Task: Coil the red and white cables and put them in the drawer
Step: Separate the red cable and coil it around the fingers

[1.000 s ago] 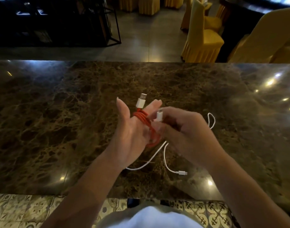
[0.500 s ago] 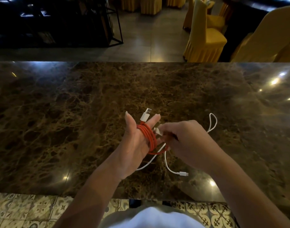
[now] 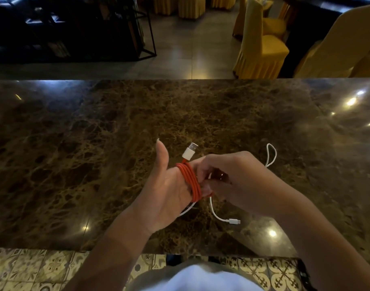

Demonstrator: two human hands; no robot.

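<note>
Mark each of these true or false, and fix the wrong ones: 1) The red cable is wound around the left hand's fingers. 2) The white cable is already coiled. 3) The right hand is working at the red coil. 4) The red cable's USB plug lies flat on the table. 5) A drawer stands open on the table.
1) True: the red cable loops around the fingers of the left hand.
2) False: the white cable lies loose on the marble table.
3) True: the right hand has curled fingers at the coil.
4) False: the USB plug sticks up above the coil.
5) False: no drawer is in view.
</note>
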